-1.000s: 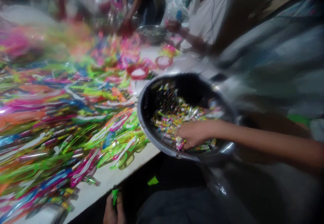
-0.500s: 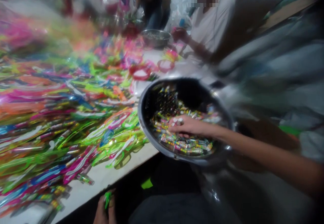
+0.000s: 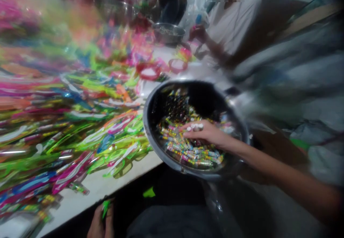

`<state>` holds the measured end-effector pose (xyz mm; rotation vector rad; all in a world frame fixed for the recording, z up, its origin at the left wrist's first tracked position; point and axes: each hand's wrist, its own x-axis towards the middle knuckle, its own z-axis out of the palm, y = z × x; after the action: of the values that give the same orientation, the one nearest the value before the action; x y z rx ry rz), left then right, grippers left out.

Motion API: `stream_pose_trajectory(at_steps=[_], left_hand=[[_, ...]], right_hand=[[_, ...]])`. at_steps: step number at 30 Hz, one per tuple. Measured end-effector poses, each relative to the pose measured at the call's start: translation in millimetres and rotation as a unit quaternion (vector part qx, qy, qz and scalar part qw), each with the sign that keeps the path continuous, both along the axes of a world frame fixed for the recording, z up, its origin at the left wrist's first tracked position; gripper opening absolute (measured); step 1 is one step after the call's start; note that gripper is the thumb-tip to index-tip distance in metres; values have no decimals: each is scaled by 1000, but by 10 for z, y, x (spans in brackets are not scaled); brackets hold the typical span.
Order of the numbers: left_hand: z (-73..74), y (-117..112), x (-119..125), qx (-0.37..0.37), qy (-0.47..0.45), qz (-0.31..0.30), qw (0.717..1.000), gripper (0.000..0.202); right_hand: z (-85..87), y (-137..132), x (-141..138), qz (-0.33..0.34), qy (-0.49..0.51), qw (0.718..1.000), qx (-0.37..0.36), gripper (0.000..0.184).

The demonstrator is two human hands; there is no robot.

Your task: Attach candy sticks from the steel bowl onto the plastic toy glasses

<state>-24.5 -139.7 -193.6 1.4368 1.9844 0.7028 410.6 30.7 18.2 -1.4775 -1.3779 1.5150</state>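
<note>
From where I stand, the right grip (image 3: 205, 132) is curled around several small white-ended tubes (image 3: 195, 127), inside a round, shiny metal basin (image 3: 147, 123), with loose multicoloured little tubes (image 3: 185, 153) just beneath it. The left grip (image 3: 101, 222) pinches a bright green piece (image 3: 105, 208); beyond it, neon plastic pieces (image 3: 120, 157) cover the white desk (image 3: 143, 162).

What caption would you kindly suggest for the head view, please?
Right hand gripping small tubes in a metal bowl; left hand holding a green piece beside the table.
</note>
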Motion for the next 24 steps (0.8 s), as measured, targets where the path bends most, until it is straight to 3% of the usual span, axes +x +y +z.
stream_pose_trajectory(at_steps=[6,13,17,24], left_hand=[[33,-36,26,26,11,-30,999,43],[63,-10,45,33,19,-32,999,39],[84,1,53,31,21,-31,999,39],[123,7,71,13,21,-25,999,37]], right_hand=[[8,-79,-56,-60,127,987,-83,40],[67,4,-132,-114,238,962,-76,36],[93,45,-160,-121,259,956,-70,39],[-57,173,-275,-159,233,959,-38,21]])
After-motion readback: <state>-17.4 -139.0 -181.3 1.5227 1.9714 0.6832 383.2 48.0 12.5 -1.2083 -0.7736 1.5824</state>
